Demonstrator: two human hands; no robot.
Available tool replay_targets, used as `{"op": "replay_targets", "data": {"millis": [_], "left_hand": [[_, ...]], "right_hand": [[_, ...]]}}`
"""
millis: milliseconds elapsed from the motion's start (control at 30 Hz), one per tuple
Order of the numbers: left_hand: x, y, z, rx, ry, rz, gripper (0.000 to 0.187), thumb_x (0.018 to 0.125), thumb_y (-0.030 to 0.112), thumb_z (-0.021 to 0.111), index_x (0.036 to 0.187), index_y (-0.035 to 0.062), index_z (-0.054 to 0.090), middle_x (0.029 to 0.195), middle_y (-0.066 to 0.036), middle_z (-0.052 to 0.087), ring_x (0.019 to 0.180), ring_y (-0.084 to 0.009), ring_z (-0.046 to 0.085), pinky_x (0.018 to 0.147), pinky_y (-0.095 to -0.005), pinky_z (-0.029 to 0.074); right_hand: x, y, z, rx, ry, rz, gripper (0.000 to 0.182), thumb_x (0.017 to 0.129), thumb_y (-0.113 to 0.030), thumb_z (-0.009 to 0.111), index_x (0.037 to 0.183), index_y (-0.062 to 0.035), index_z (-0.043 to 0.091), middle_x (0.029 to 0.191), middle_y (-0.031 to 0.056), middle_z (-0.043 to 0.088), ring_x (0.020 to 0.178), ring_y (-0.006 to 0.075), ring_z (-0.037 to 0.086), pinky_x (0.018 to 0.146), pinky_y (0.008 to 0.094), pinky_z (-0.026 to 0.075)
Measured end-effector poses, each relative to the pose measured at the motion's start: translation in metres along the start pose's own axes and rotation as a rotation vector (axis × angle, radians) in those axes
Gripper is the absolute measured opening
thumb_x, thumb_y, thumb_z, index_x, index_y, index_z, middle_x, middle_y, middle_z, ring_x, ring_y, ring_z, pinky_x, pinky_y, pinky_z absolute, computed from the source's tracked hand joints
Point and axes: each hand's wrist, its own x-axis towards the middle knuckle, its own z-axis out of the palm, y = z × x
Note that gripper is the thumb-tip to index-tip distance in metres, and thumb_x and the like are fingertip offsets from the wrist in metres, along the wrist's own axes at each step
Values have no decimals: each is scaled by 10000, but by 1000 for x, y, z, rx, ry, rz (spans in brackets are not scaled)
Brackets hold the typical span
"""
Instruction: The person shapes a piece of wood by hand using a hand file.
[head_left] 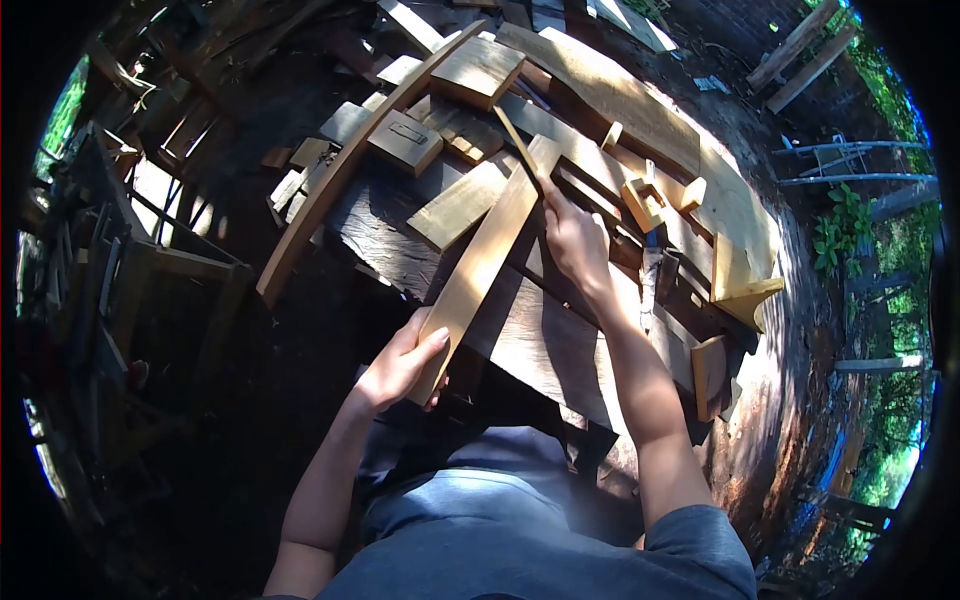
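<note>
My left hand (398, 366) grips the lower end of a long, flat wooden board (485, 255), thumb on its upper face. The board slants up and away from me over the workbench. My right hand (578, 243) is closed round the near end of a thin wooden stick (514, 137), which points up and to the left. In this view the stick crosses the far end of the board. Beside the board, on its left, lies a shorter flat board (455, 208).
On the workbench (540, 325), a long curved wooden strip (350, 170) runs along the left. Wooden blocks (405, 142) and a larger block (478, 70) sit near it. A broad plank (620, 95) and an angled wooden piece (745, 290) lie to the right.
</note>
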Motion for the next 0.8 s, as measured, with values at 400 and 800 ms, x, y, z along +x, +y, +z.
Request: {"op": "replay_targets", "data": {"millis": [400,800], "left_hand": [[-17,-15,1,-312,13,164,647,944,284,576,1472,91,256,1048,-201,617,744,-216,673,624,-320,572],[-19,-38,7,-508,-2,95,639,871,73,587,1459,97,336,1100,-150,616,680,-132,569,539,-234,490]], "right_hand": [[67,25,22,-19,75,94,436,967,-308,405,1391,-270,504,1011,200,686,880,406,668,799,481,518],[-47,-48,-31,-251,-295,21,562,920,-253,482,1461,-364,375,804,161,697,711,346,687,689,461,541]]}}
